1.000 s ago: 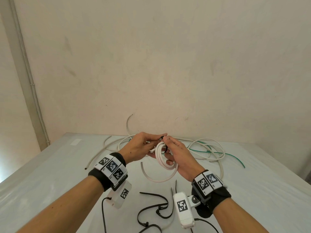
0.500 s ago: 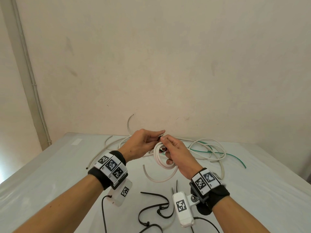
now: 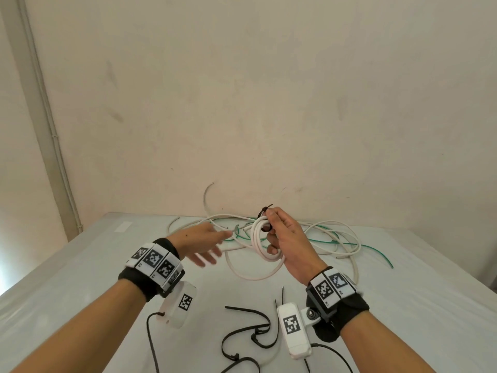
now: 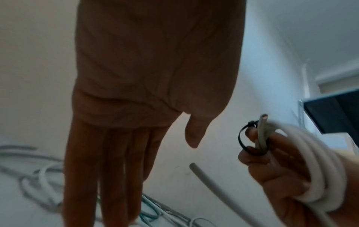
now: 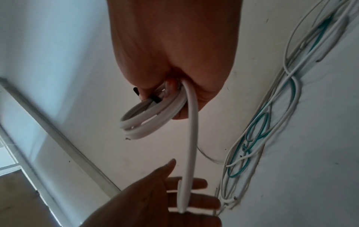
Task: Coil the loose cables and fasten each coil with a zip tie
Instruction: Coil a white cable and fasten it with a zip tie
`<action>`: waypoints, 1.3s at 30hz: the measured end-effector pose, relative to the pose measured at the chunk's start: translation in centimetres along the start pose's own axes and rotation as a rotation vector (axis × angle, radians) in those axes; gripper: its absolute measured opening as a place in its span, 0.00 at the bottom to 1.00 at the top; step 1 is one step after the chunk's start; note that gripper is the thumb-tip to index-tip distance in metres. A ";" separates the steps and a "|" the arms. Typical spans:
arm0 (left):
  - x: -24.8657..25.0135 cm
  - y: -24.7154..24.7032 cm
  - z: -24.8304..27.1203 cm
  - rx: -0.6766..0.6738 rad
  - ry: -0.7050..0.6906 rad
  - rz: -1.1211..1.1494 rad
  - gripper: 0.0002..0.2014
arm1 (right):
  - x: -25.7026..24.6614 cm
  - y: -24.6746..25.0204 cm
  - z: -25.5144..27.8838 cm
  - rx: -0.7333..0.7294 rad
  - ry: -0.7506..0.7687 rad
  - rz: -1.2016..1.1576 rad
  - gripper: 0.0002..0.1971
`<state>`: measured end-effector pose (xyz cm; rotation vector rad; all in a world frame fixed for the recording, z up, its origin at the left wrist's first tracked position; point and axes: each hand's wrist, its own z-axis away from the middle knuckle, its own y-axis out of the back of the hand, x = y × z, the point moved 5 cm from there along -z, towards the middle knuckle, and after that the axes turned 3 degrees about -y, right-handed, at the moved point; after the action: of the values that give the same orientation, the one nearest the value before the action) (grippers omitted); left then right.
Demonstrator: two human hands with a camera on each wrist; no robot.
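My right hand grips a small coil of white cable and holds it upright above the table. A black zip tie is looped around the top of the coil by my fingertips. One end of the cable curves down out of the coil. The right wrist view shows the coil, the tie and the free end hanging toward my left hand. My left hand hovers left of the coil with straight fingers, holding nothing. In the left wrist view its fingers are spread flat.
Loose white and green cables lie tangled along the back of the white table, against the wall. Several spare black zip ties lie near the front between my wrists.
My left hand has let go of the tie and coil, opened, and drawn back to the left. My right hand has carried the coil slightly right and up, alone.
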<state>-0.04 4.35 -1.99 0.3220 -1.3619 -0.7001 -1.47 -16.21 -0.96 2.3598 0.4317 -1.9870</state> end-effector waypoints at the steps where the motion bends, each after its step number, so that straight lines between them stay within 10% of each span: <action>1: -0.5 -0.5 0.5 -0.068 0.074 0.100 0.25 | 0.0 0.1 -0.1 0.012 0.004 -0.007 0.11; 8: 1.0 -0.7 0.5 -0.172 -0.074 0.730 0.08 | 0.7 0.1 -0.6 0.123 0.014 -0.010 0.11; 17: 3.8 -1.6 0.0 0.050 -0.327 0.822 0.08 | 0.4 -0.5 -0.3 0.082 -0.003 0.002 0.11; 32: 3.6 -2.8 -0.6 0.059 -0.166 0.902 0.06 | 0.6 -0.1 -0.2 0.043 0.026 0.063 0.12; 39: 4.8 -3.0 0.1 -0.146 -0.186 1.080 0.15 | 0.3 0.1 -0.2 0.092 0.059 0.110 0.12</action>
<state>-0.73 -0.89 0.04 -0.5928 -1.4084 0.0880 -1.18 -16.19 -1.25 2.4425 0.2109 -1.9335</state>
